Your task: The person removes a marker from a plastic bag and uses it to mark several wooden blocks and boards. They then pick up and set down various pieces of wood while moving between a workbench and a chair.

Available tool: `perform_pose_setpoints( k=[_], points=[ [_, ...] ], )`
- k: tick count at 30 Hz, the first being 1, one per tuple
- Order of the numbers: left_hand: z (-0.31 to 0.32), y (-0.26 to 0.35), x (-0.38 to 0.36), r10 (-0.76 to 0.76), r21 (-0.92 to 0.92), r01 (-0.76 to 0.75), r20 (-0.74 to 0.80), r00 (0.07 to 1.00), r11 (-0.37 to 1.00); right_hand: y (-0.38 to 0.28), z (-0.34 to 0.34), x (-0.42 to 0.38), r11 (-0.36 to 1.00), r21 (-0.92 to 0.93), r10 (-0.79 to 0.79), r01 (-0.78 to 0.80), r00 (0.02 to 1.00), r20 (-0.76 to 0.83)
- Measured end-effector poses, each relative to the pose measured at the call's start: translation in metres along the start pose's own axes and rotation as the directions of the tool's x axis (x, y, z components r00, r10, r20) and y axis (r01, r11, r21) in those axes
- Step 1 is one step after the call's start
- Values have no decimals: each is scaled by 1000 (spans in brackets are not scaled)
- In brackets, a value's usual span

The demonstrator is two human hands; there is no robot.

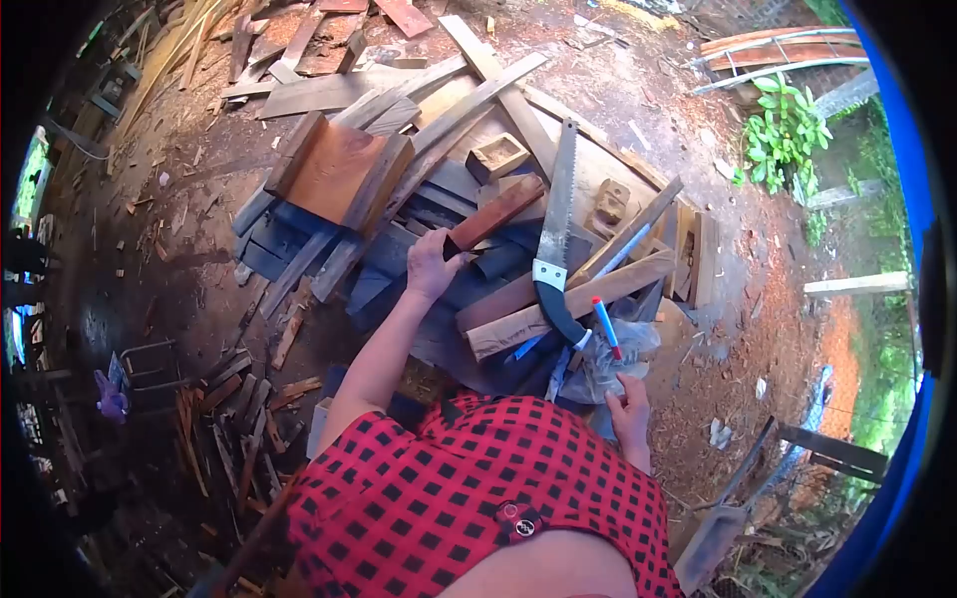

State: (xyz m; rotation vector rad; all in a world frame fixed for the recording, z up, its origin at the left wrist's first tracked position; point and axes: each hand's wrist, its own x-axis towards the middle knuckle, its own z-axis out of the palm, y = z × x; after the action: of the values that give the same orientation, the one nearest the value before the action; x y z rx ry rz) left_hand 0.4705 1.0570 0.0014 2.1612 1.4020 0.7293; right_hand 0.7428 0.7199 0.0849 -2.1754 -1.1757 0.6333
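My left hand point(433, 265) is closed round the near end of a reddish-brown wooden block point(498, 212), which points up and to the right. At the lower right, my right hand point(629, 411) has its fingers partly bent beside a crumpled clear plastic bag point(603, 364); whether it holds the bag's edge is hard to tell. A red and blue marker point(606, 327) stands out above the bag. Between the hands, a hand saw point(558, 214) with a dark handle lies across wooden pieces, blade away from me. A pale wooden bar point(568, 304) passes under its handle.
A brown wooden trough point(339, 167) rests on planks at the left. Small wooden boxes point(497, 156) sit beyond the block. Long boards point(498, 90) lie across the far side. Scrap wood point(239, 429) covers the ground at the lower left, and a leafy plant point(783, 130) grows at the right.
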Motion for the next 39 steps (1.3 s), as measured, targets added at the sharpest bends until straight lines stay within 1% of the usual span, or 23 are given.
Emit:
perform_pose_setpoints(
  k=[1, 5, 7, 11, 13, 14, 16, 17, 18, 23, 25, 26, 28, 29, 31, 32, 33, 34, 35, 36, 37, 38, 39],
  points=[
    [0, 0, 0, 3, -1, -3, 2, 1000, 1000, -1, 0, 0, 999, 36, 8, -8, 1000, 6],
    [-2, 0, 0, 20, -17, -20, -26, 999, 1000, -9, -1, 2, 1000, 4, 21, -21, 1000, -11],
    [-2, 3, 0, 35, -46, -36, -35, 999, 998, -13, -2, 3, 999, 34, 14, -13, 1000, -13],
    [-3, 3, 1, 35, -87, -37, -18, 999, 996, -18, -2, 6, 999, 4, 35, -35, 999, -8],
    [-2, 3, 1, 37, -68, -40, -45, 998, 997, -16, -1, 6, 999, -21, 40, -39, 999, 7],
    [-2, 3, 1, 34, -92, -38, -43, 998, 995, -15, -2, 6, 998, -24, 55, -55, 998, -6],
    [-1, 4, 2, 28, -112, -30, -21, 999, 993, -15, 1, 7, 1000, -26, 0, -1, 1000, -17],
    [-1, 3, 1, 9, -121, -11, -12, 1000, 993, -17, 2, 8, 1000, -27, 8, -8, 1000, -19],
    [3, -1, 0, 45, -97, -51, -61, 997, 994, -19, 3, 9, 999, -36, -3, 2, 1000, -30],
    [3, 0, -1, 51, -120, -55, -40, 998, 991, -15, 4, 10, 999, -41, -4, 1, 998, -70],
    [1, 3, -1, 40, -130, -47, -56, 998, 990, -12, 2, 14, 996, -86, -2, 1, 1000, -21],
    [0, 5, -2, 50, -126, -60, -79, 996, 990, -11, 2, 17, 996, -90, 8, -11, 999, -36],
    [3, 3, -2, 29, -158, -37, -51, 998, 987, -9, 1, 25, 993, -115, -31, 28, 999, -30],
    [4, 2, -2, 16, -164, -22, -34, 999, 986, -5, 1, 29, 993, -119, -15, 8, 998, -57],
    [3, 4, -3, 19, -135, -21, -16, 1000, 991, 5, 6, 39, 959, -233, -183, 164, 981, -64],
    [4, 1, -4, 12, -116, -11, 12, 1000, 993, 9, 7, 44, 961, -231, -177, 155, 981, -81],
    [6, -1, -8, 25, -113, -24, 11, 1000, 993, 11, 9, 50, 954, -259, -170, 149, 984, -60],
    [2, 3, -10, 37, -33, -36, 16, 999, 999, 15, 11, 53, 947, -284, -165, 148, 986, -37],
    [-3, 7, -11, 47, 49, -48, 16, 999, 998, 18, 11, 56, 949, -275, -174, 154, 984, -48],
    [-7, 11, -14, 6, 94, -11, 61, 998, 995, 20, 12, 60, 944, -295, -162, 149, 986, -23],
    [-9, 14, -15, 12, 107, -17, 49, 999, 994, 22, 13, 63, 939, -312, -152, 146, 988, 6],
    [-8, 12, -17, -12, 108, 6, 54, 998, 994, 24, 13, 67, 941, -298, -167, 161, 986, 5],
    [-8, 10, -20, -41, 112, 34, 58, 997, 993, 26, 14, 71, 945, -292, -143, 145, 989, 29]
  ],
)
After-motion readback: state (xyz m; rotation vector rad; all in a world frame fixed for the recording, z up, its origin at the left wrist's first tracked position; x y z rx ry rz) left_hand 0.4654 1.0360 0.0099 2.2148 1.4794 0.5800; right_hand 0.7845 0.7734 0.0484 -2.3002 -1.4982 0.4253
